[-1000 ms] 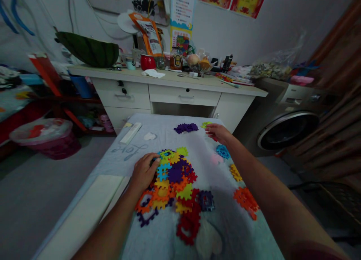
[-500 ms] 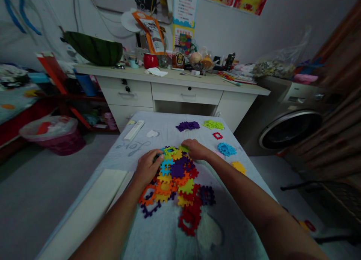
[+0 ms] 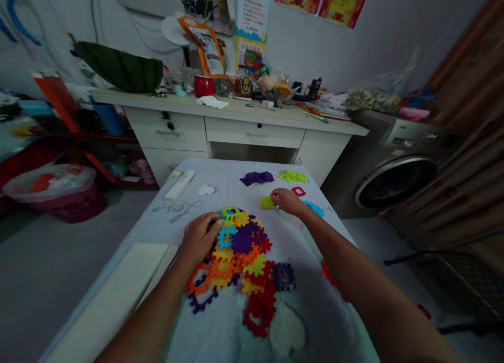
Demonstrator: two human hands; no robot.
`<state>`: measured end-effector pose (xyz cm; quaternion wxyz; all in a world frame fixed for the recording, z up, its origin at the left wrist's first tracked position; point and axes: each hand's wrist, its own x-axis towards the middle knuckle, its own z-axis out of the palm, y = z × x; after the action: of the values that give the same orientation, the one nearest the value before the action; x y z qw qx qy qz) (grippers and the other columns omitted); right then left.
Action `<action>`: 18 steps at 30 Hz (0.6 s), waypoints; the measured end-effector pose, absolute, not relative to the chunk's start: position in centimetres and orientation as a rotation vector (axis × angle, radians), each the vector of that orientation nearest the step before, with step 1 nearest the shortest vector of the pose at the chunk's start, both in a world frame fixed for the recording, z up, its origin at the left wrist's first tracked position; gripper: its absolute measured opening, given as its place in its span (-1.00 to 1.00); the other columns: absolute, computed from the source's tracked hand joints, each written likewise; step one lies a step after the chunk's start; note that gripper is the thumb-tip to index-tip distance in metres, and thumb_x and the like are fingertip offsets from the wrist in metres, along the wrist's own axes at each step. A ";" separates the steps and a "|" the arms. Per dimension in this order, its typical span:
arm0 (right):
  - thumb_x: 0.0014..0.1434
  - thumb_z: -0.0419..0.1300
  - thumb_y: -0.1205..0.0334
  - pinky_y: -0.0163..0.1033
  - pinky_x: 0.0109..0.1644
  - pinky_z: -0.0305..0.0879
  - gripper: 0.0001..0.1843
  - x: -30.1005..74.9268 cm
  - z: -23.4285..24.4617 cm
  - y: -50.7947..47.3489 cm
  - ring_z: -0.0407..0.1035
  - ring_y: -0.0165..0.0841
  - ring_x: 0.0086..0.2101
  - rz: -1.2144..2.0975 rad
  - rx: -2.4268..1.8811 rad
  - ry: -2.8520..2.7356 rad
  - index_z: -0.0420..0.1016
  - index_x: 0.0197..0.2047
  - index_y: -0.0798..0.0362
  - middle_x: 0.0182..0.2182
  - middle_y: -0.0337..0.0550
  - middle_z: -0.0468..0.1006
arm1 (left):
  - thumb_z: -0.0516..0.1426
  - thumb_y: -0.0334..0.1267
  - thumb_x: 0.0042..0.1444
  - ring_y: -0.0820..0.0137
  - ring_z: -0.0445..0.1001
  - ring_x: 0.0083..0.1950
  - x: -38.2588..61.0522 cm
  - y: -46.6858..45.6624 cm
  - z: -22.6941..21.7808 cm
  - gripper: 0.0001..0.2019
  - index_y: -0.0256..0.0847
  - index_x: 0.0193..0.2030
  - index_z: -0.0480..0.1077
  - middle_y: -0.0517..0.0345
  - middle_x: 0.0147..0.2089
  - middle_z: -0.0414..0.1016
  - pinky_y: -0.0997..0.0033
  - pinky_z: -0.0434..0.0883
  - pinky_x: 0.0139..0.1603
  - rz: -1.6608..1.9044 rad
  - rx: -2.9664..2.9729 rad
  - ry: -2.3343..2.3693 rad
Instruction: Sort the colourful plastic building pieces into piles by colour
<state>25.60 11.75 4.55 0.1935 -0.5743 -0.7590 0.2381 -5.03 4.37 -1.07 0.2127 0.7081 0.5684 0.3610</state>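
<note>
A heap of toothed plastic puzzle tiles [image 3: 240, 242] in purple, orange, yellow, red, blue and green lies on the cloth-covered table. At its upper left edge is my left hand [image 3: 199, 236], its fingers curled and thumb bent against the tiles; what lies between them is hidden. My right hand [image 3: 289, 201] is to the right and a little beyond the heap, pinching a yellow-green puzzle tile [image 3: 266, 201] by its right side. Beyond it sit a group of purple tiles [image 3: 257, 178], a group of yellow-green tiles [image 3: 292, 176] and a red frame-shaped tile [image 3: 298, 192].
Blue tiles [image 3: 315, 208] lie partly behind my right forearm, and red-orange tiles [image 3: 329, 273] show beside it. A white strip [image 3: 180, 185] rests at the table's far left. A cluttered white desk [image 3: 169, 125] stands beyond, with a washing machine [image 3: 394, 182] to the right.
My right hand has moved right, away from the heap, carrying the yellow-green puzzle tile. My left hand stays at the heap's left edge. The view has shifted slightly.
</note>
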 end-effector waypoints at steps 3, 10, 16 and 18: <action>0.08 0.17 0.39 -0.42 -0.48 0.21 -0.91 28.2 4.5 13.9 0.30 -0.49 -0.56 0.918 -1.665 -1.479 0.49 -0.43 0.14 -0.58 -0.25 0.45 | -0.02 0.05 0.18 0.22 0.46 0.05 -5.1 4.4 -1.2 -0.62 -0.13 -0.11 0.47 0.09 -0.02 0.54 0.16 0.33 0.15 1.017 1.963 1.578; 0.10 0.24 0.36 -0.41 -0.47 0.32 -0.94 33.3 5.2 19.1 0.31 -0.51 -0.59 0.851 -1.713 -0.743 0.42 -0.32 0.13 -0.56 -0.28 0.45 | -0.03 0.05 0.20 0.23 0.46 0.06 -5.2 4.6 -1.6 -0.61 -0.11 -0.08 0.46 0.10 -0.01 0.54 0.18 0.31 0.19 0.998 1.984 1.589; 0.28 0.15 0.09 -0.01 -0.01 0.41 -0.60 34.9 4.4 22.2 0.39 -0.24 -0.05 0.864 -1.762 -0.436 0.35 0.12 0.09 0.05 -0.03 0.41 | -0.02 0.05 0.20 0.23 0.45 0.07 -5.3 4.7 -1.7 -0.62 -0.11 -0.08 0.46 0.11 0.01 0.54 0.17 0.31 0.18 1.003 1.980 1.588; 0.28 0.16 0.10 -0.01 -0.01 0.41 -0.60 35.1 4.0 22.8 0.40 -0.24 -0.05 0.870 -1.755 -0.396 0.35 0.12 0.09 0.04 -0.03 0.42 | -0.02 0.05 0.19 0.22 0.45 0.07 -5.3 4.6 -1.6 -0.62 -0.11 -0.08 0.47 0.10 0.00 0.54 0.16 0.32 0.17 1.001 1.974 1.592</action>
<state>35.12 22.83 4.00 0.5410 -0.7387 -0.1665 0.3660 -5.33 4.64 -1.59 0.2060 0.7084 0.5715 0.3593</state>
